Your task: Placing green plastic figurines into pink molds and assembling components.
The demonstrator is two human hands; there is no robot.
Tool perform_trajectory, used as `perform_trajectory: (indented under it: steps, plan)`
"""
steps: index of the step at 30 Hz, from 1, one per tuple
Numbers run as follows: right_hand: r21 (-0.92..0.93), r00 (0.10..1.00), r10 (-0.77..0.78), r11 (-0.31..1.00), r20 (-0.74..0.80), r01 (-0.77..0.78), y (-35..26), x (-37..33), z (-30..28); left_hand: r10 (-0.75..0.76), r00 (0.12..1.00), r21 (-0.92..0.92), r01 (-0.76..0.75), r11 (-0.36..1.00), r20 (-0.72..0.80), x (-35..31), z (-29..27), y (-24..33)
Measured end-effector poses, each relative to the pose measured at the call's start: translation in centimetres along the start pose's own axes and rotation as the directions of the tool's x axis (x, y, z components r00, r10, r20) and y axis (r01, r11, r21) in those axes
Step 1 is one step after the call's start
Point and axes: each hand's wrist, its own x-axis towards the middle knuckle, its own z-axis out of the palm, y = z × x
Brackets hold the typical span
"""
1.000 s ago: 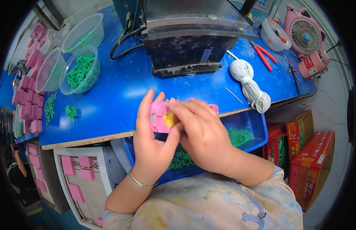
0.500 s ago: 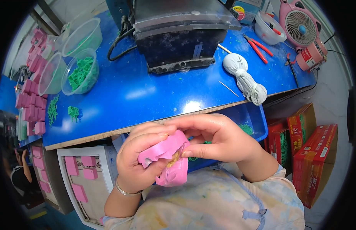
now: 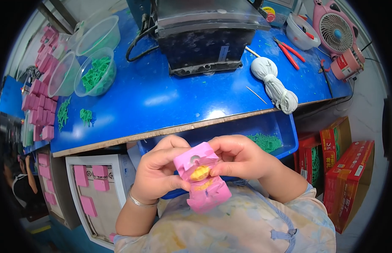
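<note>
A pink rubber mould (image 3: 210,199) is spread apart like a hinged block in front of my chest. Between its two halves shows a yellow, ridged inner part (image 3: 200,173), and a round grey spot sits on the upper half. My left hand (image 3: 158,173) grips the mould from the left, its thumb near the yellow part. From the right, my right hand (image 3: 244,158) pinches the upper half with thumb and fingers at the opening. Whether the yellow part is separate from the pink block, I cannot tell.
Below the blue table (image 3: 132,114) edge is a blue tray (image 3: 289,135) with green bits. Tubs of green pieces (image 3: 97,76), stacked pink blocks (image 3: 40,105), a black machine (image 3: 204,50), a tied white cloth bundle (image 3: 274,84), red-handled pliers (image 3: 289,55) and red cartons (image 3: 348,181) surround me.
The mould has been opened wider and turned, so more of its yellow inside shows. Both hands have shifted slightly, and the view has moved a little.
</note>
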Motion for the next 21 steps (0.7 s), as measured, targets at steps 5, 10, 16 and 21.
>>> perform_trajectory:
  steps: [5, 10, 16, 21]
  plan:
    - [-0.27, 0.998, -0.038, 0.962, 0.045, 0.048, -0.2, -0.2, -0.5, 0.055, 0.998, 0.134, -0.059, 0.989, 0.033, 0.3, 0.0, -0.4]
    - [-0.446, 0.997, -0.046, 0.893, 0.057, 0.066, -0.6, 0.0, -0.2, 0.06, 0.998, 0.133, -0.058, 0.989, -0.011, 0.1, 0.1, -0.7]
    - [-0.49, 0.987, -0.136, 0.868, -0.081, 0.079, 0.2, 0.2, 0.3, -0.021, 0.995, 0.272, 0.048, 0.961, -0.102, -0.1, 1.0, 0.0]
    - [-0.482, 0.99, -0.127, 0.872, -0.068, 0.079, 0.4, 0.2, 0.2, 0.021, 0.997, 0.515, 0.024, 0.857, -0.08, -0.1, 1.4, 0.6]
